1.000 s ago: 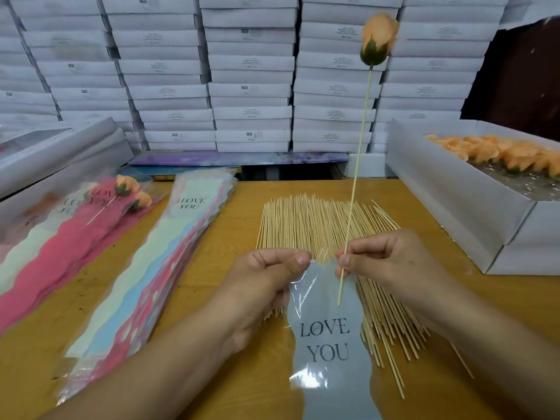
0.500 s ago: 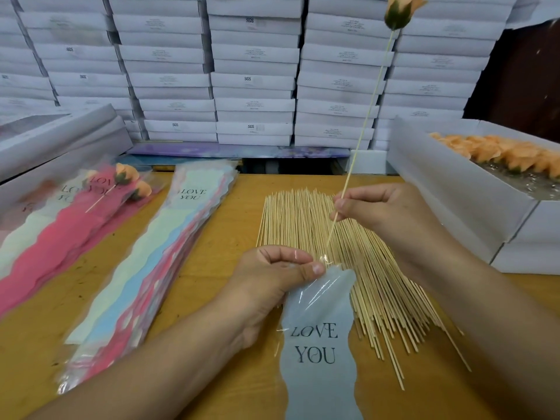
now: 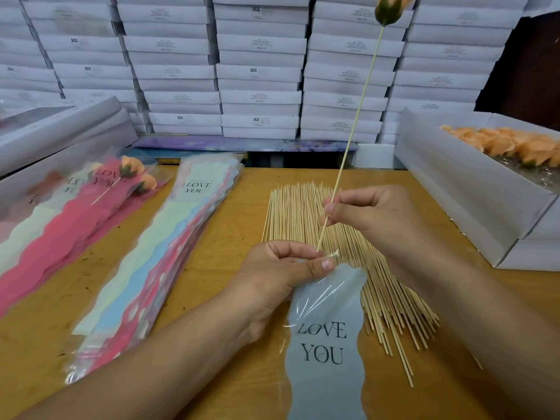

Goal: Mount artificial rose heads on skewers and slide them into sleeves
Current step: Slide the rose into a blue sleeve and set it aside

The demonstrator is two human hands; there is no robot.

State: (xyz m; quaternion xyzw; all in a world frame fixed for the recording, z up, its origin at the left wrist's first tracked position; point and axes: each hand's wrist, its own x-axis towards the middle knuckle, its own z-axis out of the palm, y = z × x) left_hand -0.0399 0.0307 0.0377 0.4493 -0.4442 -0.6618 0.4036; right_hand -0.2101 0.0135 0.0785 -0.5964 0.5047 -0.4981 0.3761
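My right hand (image 3: 372,213) pinches a long wooden skewer (image 3: 354,119) that slants up to an orange rose head (image 3: 389,9) at the top edge of the view. The skewer's lower tip meets the open mouth of a grey "LOVE YOU" sleeve (image 3: 325,344). My left hand (image 3: 281,271) grips the top of that sleeve, which lies flat on the wooden table (image 3: 230,225). A pile of bare skewers (image 3: 306,216) lies under and behind both hands.
A stack of empty coloured sleeves (image 3: 157,253) lies to the left. Further left, finished roses in sleeves (image 3: 100,189) are fanned out. A white box of orange rose heads (image 3: 509,144) stands at the right. White boxes (image 3: 260,71) are stacked along the back.
My right hand has lifted the skewer up and back, so its tip came out of the sleeve to the sleeve's mouth. The rose head rose to the top edge of the view.
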